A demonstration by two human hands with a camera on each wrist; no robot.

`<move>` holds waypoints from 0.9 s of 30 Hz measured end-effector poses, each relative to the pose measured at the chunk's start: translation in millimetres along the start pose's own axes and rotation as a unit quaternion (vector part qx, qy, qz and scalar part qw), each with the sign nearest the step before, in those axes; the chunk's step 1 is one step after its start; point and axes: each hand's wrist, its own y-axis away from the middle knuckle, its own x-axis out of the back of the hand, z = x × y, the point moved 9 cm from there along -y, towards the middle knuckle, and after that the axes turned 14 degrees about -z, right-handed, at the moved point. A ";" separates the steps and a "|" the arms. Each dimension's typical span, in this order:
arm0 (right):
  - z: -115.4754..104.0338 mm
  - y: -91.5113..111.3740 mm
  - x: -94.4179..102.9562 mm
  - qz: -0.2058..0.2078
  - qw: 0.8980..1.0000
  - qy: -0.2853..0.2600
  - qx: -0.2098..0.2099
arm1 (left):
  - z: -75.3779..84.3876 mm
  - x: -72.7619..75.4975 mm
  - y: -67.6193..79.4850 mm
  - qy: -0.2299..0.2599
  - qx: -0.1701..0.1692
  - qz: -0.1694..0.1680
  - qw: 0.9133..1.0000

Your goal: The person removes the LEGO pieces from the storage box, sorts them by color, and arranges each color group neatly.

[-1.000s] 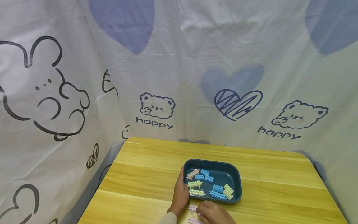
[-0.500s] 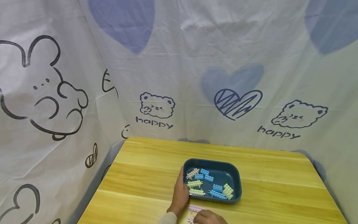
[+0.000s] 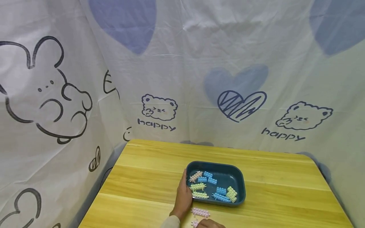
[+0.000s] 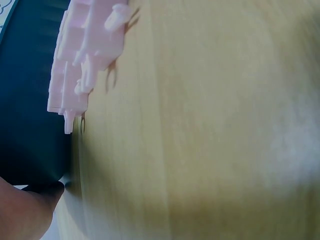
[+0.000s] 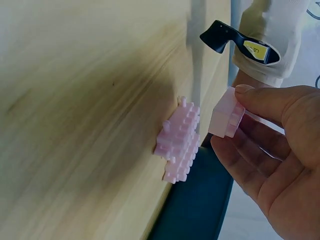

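My left hand (image 3: 183,197) lies along the left wall of the dark teal tray (image 3: 232,177), fingers straight against it. In the left wrist view its thumb touches the tray by the near corner. Between thumb and fingers, my right hand (image 5: 282,150) pinches a small pink building block (image 5: 226,114), held above the table. Two longer pink blocks with side pegs lie on the table in front of the tray: one nearer the tray (image 3: 200,212), the other partly hidden behind my right hand (image 3: 194,223) in the head view.
Inside the tray are several blue blocks (image 3: 220,197), pale yellow blocks (image 3: 198,186) and a peach block (image 3: 195,176). The wooden table (image 3: 148,177) reaches back to a printed cloth (image 3: 194,126) hung behind and at the left.
My right hand has drawn back toward the table's front edge, uncovering the pink block nearer the tray. The left hand keeps its place at the tray.
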 end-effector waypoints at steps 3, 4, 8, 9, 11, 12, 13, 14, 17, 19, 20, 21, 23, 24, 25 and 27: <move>1.9 1.8 -3.3 0.000 1.000 -0.025 0.005 | -0.2 -0.4 -0.3 -0.001 -0.001 0.000 1.000; 3.8 1.4 -5.8 -0.014 0.999 -0.039 0.003 | -0.5 -0.6 -0.5 0.000 0.000 0.000 1.000; 8.7 0.5 -15.1 -0.069 0.995 -0.064 0.013 | 0.5 -0.6 -0.7 0.003 0.001 0.000 1.000; 7.6 0.4 -15.6 -0.074 0.996 -0.053 0.022 | 0.6 -0.6 -0.9 0.003 0.003 -0.001 1.000; 8.6 2.4 -18.4 -0.073 0.996 -0.046 0.031 | 2.2 -0.2 -0.8 0.003 0.000 0.000 1.000; 11.2 4.1 -20.3 -0.069 0.996 -0.057 0.027 | 2.9 -0.1 -0.7 0.003 -0.001 0.001 1.000; 14.6 5.5 -22.7 -0.069 0.995 -0.074 0.020 | 3.5 0.0 -0.8 0.002 -0.003 0.002 1.000; 19.2 7.6 -27.5 -0.071 0.993 -0.090 0.011 | 4.0 0.2 -0.7 0.001 -0.005 0.003 1.000; 36.2 16.3 -48.3 -0.079 0.987 -0.135 -0.025 | 4.8 0.1 0.1 0.001 -0.007 0.004 1.000; 44.7 21.3 -62.2 -0.091 0.985 -0.138 -0.041 | 4.7 -0.1 0.1 0.003 -0.006 0.003 1.000; 47.6 23.5 -67.8 -0.096 0.985 -0.135 -0.048 | 4.3 -0.3 0.2 0.003 -0.005 0.003 1.000; 49.0 24.5 -70.4 -0.098 0.984 -0.140 -0.052 | 3.6 -0.6 0.1 0.004 -0.003 0.001 1.000; 50.1 23.9 -71.6 -0.106 0.980 -0.157 -0.063 | 2.1 -0.9 -0.4 0.006 0.000 -0.001 1.000; 48.8 21.9 -69.2 -0.109 0.979 -0.161 -0.067 | 1.0 -1.2 -0.7 0.006 0.004 -0.003 1.000; 48.0 19.8 -68.0 -0.119 0.976 -0.168 -0.075 | 0.8 -1.1 -0.8 0.006 0.003 -0.003 1.000; 45.7 14.1 -69.5 -0.163 0.969 -0.160 -0.091 | -1.2 -1.3 -1.4 0.008 0.008 -0.004 1.000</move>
